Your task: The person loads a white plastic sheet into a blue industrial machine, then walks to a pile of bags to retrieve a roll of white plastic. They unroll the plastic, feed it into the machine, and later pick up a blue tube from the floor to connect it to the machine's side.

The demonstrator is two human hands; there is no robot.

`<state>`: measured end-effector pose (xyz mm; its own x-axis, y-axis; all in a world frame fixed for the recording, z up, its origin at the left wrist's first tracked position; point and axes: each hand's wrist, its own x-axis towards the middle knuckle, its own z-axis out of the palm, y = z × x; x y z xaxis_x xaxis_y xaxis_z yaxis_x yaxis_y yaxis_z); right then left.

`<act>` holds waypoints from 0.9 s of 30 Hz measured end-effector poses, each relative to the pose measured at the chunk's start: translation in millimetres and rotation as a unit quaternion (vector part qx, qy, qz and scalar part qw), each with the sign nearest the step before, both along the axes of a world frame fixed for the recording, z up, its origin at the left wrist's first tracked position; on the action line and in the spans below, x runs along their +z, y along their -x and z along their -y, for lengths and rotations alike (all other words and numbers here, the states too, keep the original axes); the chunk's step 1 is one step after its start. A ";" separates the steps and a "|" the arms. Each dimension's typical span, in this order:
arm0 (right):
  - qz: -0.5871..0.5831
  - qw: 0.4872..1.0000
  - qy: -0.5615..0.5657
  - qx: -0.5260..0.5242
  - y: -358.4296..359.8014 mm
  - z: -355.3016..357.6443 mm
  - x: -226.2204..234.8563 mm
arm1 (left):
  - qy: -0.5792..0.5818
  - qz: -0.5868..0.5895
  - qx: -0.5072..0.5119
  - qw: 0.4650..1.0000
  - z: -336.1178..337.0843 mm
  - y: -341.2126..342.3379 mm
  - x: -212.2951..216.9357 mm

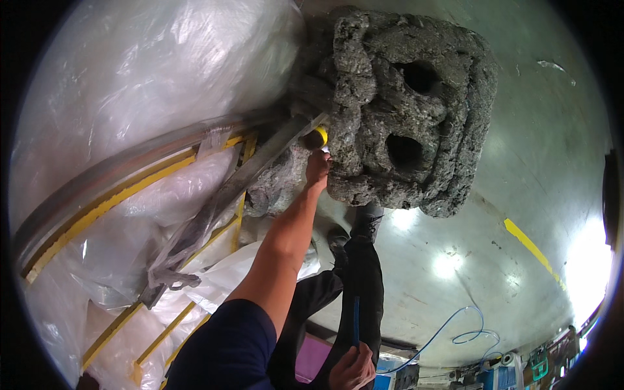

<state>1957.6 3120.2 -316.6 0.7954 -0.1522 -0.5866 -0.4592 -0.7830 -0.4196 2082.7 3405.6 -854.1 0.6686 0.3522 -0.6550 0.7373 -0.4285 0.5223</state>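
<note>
My left arm reaches up to the left edge of a large grey, compressed bale (pixel 416 117) with two dark holes in its face. At that edge my left hand (pixel 318 168) is closed in a fist, right beneath a round yellow-ended, dark-sided object (pixel 318 136). A short pale piece shows between the two, like a handle; its kind is unclear. Low in the view, close to my body, my right hand (pixel 353 368) is closed around a thin blue stick-like thing (pixel 356 320) that points upward. I cannot make out what it is.
Large clear plastic bags (pixel 156 71) bulge on the left, behind a yellow-edged metal frame (pixel 117 201) and a slanting grey bar (pixel 227 195). A blue hose (pixel 432 337) curls over the greenish floor (pixel 533 149). Yellow floor marking (pixel 528 246) lies right; tools crowd the lower right.
</note>
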 end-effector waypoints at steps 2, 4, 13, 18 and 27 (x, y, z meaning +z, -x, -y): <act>0.019 1.000 0.012 -0.005 2.2 -2.1 -3.1 | -0.036 0.025 -0.011 0.999 15.2 5.4 13.4; 0.025 0.999 0.022 -0.008 4.0 -3.0 -5.5 | -0.083 0.051 -0.028 0.995 31.6 8.5 33.6; -0.013 1.000 -0.009 -0.003 -3.4 3.3 -7.9 | -0.194 0.085 -0.111 0.971 -30.3 -6.2 -47.9; -0.037 0.998 0.034 -0.034 -3.4 1.2 -10.3 | -0.192 0.279 -0.310 0.889 -10.3 -48.2 -18.9; -0.022 0.999 0.003 -0.049 1.9 -2.8 -4.3 | -0.050 0.030 -0.101 0.993 14.1 21.2 18.9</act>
<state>1955.8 3123.0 -320.9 0.7504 -0.2307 -0.6194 -0.5510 -0.7360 -0.3934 2061.6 3391.5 -835.3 0.7685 0.2683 -0.5808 0.6002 -0.6167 0.5094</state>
